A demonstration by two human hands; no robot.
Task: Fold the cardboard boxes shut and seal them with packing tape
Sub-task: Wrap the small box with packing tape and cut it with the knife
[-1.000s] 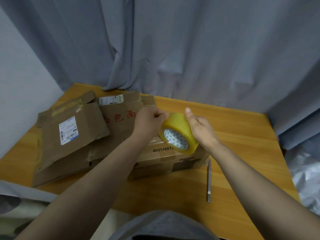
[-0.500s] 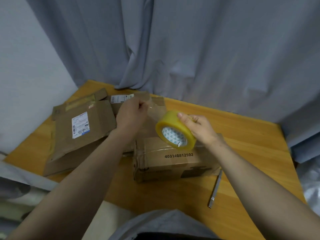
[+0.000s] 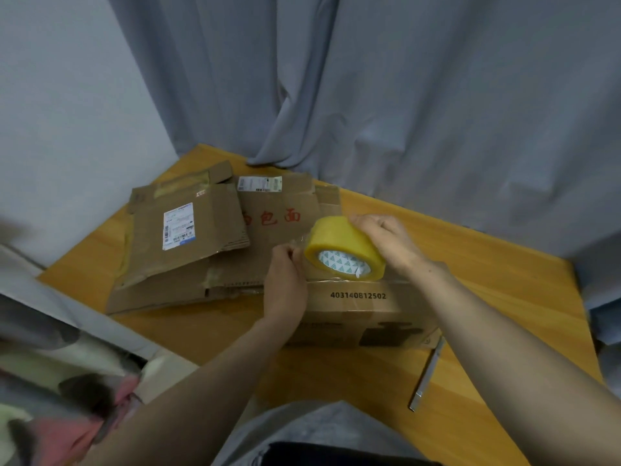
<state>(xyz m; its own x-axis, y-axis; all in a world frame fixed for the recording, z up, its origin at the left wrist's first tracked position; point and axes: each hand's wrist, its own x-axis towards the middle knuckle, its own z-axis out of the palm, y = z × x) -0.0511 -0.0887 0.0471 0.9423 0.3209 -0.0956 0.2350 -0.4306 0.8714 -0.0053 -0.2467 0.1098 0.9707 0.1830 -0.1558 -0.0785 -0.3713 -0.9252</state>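
Moved since earlier: the left hand [image 3: 285, 284] is brought down from the flattened cartons to the near edge of the tape roll [image 3: 342, 252]; the roll is lowered onto the box top.
Left hand: fingertips are pinched together at the roll's left rim, where a clear strip of tape seems to be gripped; the strip itself is hard to make out.
Right hand [image 3: 386, 242]: curled over the far side of the roll, which is held tilted, its patterned core facing the camera.
Cardboard box [image 3: 366, 312]: closed, set on the wooden table [image 3: 497, 284], directly under the roll and both hands.
Flattened cartons [image 3: 208, 237]: stacked to the left of the box.
Utility knife [image 3: 426, 375]: laid on the table just right of the box.
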